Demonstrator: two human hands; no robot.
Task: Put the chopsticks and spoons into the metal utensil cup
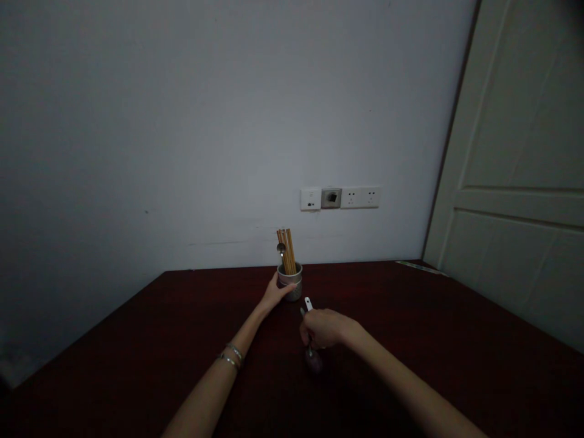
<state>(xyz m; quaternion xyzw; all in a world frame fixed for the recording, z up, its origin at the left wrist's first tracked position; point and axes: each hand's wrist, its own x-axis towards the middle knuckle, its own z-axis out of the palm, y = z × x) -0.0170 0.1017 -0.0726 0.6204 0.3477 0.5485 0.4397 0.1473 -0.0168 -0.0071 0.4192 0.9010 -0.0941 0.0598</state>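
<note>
A grey metal utensil holder stands upright toward the back of the dark red table. Several wooden chopsticks and a small metal spoon poke out of its top. My left hand is curled round the holder's left and front side, thumb across the front. Nearer to me, my right hand is closed around a spoon, whose bowl points down toward me and looks dark. Above the fist show a pale handle end with a hole and a second, thinner grey tip; its kind I cannot make out.
The red table meets a pale wall behind the holder. Sockets and switch plates sit on that wall. To the right rises a white panelled door, with a thin strip lying on the table's back right edge.
</note>
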